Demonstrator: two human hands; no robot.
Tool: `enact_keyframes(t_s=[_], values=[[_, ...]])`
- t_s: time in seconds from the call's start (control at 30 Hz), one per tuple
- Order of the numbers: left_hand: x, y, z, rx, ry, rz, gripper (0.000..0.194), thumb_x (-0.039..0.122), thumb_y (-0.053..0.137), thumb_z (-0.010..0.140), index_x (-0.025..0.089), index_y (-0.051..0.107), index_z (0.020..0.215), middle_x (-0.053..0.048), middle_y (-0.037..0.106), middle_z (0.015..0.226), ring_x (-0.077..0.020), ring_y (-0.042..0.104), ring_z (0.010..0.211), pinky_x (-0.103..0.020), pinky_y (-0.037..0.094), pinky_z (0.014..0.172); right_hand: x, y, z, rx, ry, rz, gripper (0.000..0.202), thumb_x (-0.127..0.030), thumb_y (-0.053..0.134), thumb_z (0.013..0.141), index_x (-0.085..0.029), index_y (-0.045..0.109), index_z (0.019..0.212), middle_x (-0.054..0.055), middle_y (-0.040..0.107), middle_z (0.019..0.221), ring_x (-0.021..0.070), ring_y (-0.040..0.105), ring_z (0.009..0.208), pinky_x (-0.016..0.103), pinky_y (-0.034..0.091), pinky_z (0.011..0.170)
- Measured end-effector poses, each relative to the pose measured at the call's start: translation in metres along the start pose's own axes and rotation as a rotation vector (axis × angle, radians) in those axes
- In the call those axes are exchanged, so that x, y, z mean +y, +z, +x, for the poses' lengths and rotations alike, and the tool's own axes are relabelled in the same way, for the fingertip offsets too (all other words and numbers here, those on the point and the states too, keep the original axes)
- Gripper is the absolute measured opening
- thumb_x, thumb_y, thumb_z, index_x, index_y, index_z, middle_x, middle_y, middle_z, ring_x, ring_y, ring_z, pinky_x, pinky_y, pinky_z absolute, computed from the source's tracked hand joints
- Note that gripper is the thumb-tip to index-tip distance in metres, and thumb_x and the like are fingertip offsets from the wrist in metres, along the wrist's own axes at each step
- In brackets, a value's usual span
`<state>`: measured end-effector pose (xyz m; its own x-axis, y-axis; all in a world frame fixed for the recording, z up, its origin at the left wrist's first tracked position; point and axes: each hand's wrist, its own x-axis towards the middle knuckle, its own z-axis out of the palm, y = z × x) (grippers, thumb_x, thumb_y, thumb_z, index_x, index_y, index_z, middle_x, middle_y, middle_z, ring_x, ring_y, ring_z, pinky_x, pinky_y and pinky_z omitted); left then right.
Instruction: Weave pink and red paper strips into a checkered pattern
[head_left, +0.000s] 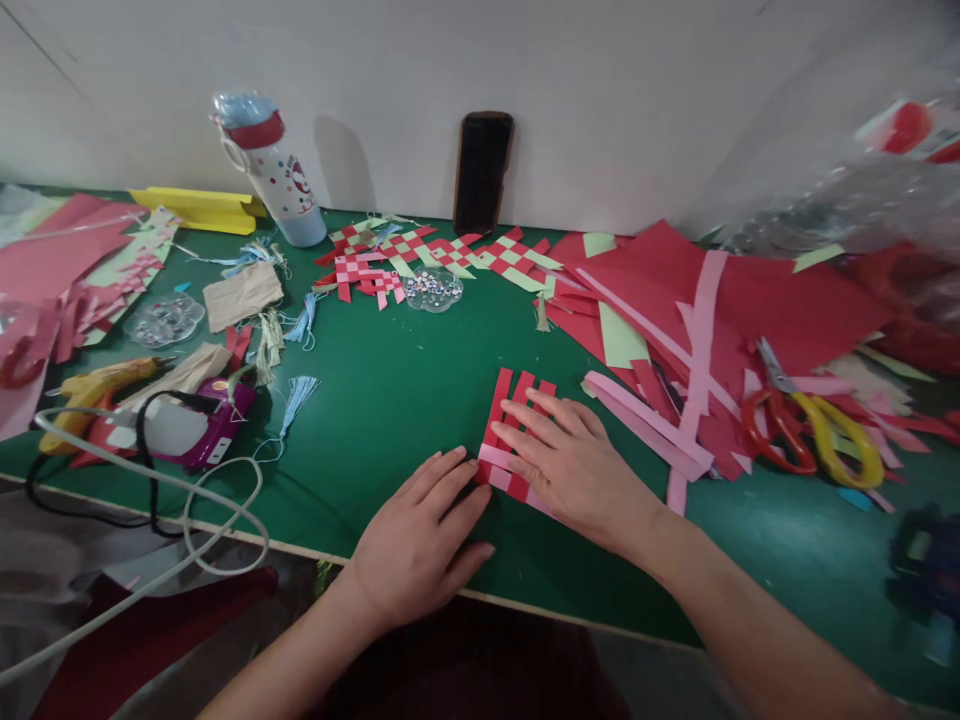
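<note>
1. The red strips [499, 398] lie on the table between the two hands, mostly under the right one, upper ends pointing away from the person. That spot is probably chosen so both hands can reach the paper easily.

2. Pink strips [495, 458] cross the red ones at the end nearest the person, over some and under others, which seems to be what locks the strips together.

3. The right hand [564, 462] is palm down, fingers spread over the red strips, gripping nothing that shows. It probably lies this way to hold the loose ends flat and side by side; its thumb is low, by the pink crossing.

4. The left hand [424, 540] is loosely open, fingers slightly bent, fingertips at the left edge of the paper. It pinches nothing visible; it seems to act as a stop that squares up that side.

5. Just right of the right hand, loose pink strips [637, 415] lie near, handy as supply. Beyond them are scissors [786, 385] on red paper [772, 265], within that hand's reach.

6. Well beyond both hands, woven pieces [517, 255] lie by the wall, likely to leave working room.
</note>
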<state>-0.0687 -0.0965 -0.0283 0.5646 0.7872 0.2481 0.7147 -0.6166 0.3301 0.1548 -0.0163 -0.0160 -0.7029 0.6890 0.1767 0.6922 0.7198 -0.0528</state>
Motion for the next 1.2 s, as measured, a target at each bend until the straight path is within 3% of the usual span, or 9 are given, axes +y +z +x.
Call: enact_keyframes(t_s=[0.2, 0.57, 0.8, 0.97, 1.2], values=[[-0.002, 0.001, -0.001, 0.001, 0.011, -0.022, 0.042, 0.036, 0.052, 0.095, 0.013, 0.053, 0.13, -0.012, 0.056, 0.134, -0.0286, 0.041, 0.136, -0.048, 0.038, 0.114, 0.004, 0.011, 0.003, 0.012, -0.005, 0.006, 0.038, -0.029, 0.037, 0.1, -0.025, 0.059, 0.131, 0.004, 0.061, 0.134, 0.0272, 0.045, 0.13, 0.048, 0.032, 0.104], [0.002, -0.007, 0.008, -0.081, -0.028, -0.01, 0.045, 0.033, 0.054, 0.092, 0.018, 0.05, 0.134, -0.011, 0.053, 0.128, -0.0293, 0.043, 0.132, -0.05, 0.036, 0.114, 0.007, 0.009, 0.003, 0.004, 0.003, 0.048, 0.039, -0.028, 0.036, 0.1, -0.027, 0.057, 0.133, 0.004, 0.059, 0.137, 0.0259, 0.044, 0.13, 0.049, 0.033, 0.104], [0.002, -0.004, 0.006, -0.06, -0.022, -0.001, 0.046, 0.034, 0.055, 0.092, 0.017, 0.05, 0.134, -0.012, 0.052, 0.128, -0.0299, 0.042, 0.131, -0.05, 0.037, 0.114, 0.008, -0.008, -0.035, 0.128, 0.126, 0.081, 0.039, -0.039, 0.044, 0.098, -0.021, 0.058, 0.129, 0.011, 0.053, 0.14, 0.0299, 0.036, 0.137, 0.051, 0.035, 0.107], [0.002, -0.005, 0.006, -0.028, 0.008, 0.003, 0.046, 0.034, 0.058, 0.091, 0.016, 0.05, 0.133, -0.014, 0.05, 0.127, -0.0316, 0.044, 0.129, -0.051, 0.041, 0.11, 0.005, 0.006, -0.062, 0.12, 0.185, 0.089, 0.045, -0.046, 0.047, 0.096, -0.021, 0.053, 0.132, 0.012, 0.053, 0.14, 0.0303, 0.04, 0.134, 0.051, 0.037, 0.105], [0.015, -0.006, 0.022, -0.07, 0.042, 0.017, 0.049, 0.053, 0.054, 0.091, 0.026, 0.051, 0.132, -0.013, 0.044, 0.136, -0.0319, 0.037, 0.137, -0.053, 0.035, 0.113, 0.009, 0.014, -0.063, 0.098, 0.223, 0.107, 0.05, -0.053, 0.045, 0.094, -0.024, 0.052, 0.135, 0.01, 0.054, 0.14, 0.0306, 0.042, 0.133, 0.051, 0.037, 0.105]])
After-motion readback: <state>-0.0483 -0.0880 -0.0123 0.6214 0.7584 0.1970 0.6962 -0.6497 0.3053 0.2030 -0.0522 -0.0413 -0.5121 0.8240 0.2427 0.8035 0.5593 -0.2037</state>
